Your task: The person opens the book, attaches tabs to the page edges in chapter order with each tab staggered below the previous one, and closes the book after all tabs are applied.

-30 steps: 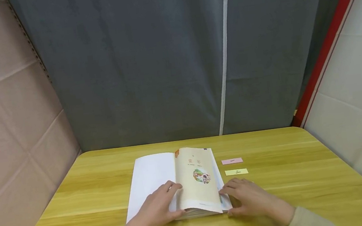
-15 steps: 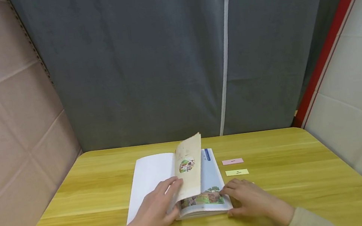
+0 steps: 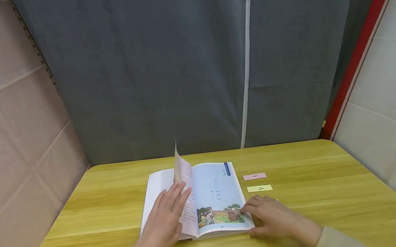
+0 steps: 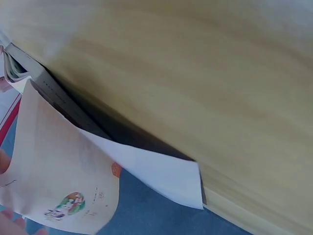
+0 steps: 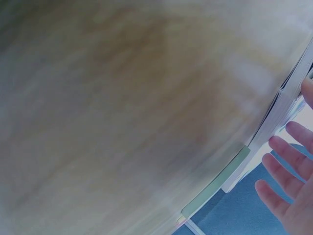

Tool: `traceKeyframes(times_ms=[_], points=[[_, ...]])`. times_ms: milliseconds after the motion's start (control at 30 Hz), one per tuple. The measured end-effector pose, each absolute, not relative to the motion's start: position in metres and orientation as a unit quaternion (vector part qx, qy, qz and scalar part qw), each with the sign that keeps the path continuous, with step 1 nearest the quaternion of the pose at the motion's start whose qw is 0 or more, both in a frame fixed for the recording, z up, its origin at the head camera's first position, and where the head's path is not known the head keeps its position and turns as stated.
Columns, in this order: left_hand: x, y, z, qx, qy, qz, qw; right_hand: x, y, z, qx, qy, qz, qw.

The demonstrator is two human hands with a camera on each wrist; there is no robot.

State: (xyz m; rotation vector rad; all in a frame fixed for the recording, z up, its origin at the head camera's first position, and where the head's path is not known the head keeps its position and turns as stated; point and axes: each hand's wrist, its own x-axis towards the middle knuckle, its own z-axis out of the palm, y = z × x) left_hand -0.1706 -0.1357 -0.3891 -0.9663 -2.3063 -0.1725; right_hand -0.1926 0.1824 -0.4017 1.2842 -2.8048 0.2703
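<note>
An open book (image 3: 217,185) lies on the table. Its right-hand page is pale blue, with a village picture along the bottom. My left hand (image 3: 163,218) lies with straight fingers against a leaf (image 3: 185,170) that stands up near the fold and leans left. The left wrist view shows the other side of this leaf (image 4: 54,152), cream with a small round picture. Under it is a white page (image 3: 154,197) on the left. My right hand (image 3: 274,215) rests on the book's lower right edge, fingertips on the page; in the right wrist view its fingers (image 5: 283,176) are spread.
Right of the book lie a pink card (image 3: 254,176) and a yellow card (image 3: 259,188), each with a handwritten mark. A green strip (image 5: 215,181) lies near the book in the right wrist view. A grey curtain (image 3: 158,70) hangs behind the wooden table (image 3: 320,182).
My left hand has swept the cream leaf from the right side up and over to the left, baring the blue page. My right hand has stayed at the book's edge.
</note>
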Motion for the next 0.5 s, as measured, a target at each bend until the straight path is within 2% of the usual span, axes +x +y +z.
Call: traceKeyframes(times_ms=[267, 500], points=[[-0.169, -0.146, -0.394, -0.336, -0.891, 0.028, 0.303, -0.192, 0.183, -0.401, 0.413, -0.906, 0.086, 0.021], [-0.168, -0.150, -0.400, -0.321, -0.909, 0.059, 0.261, -0.192, 0.183, -0.402, 0.415, -0.906, 0.086, 0.021]])
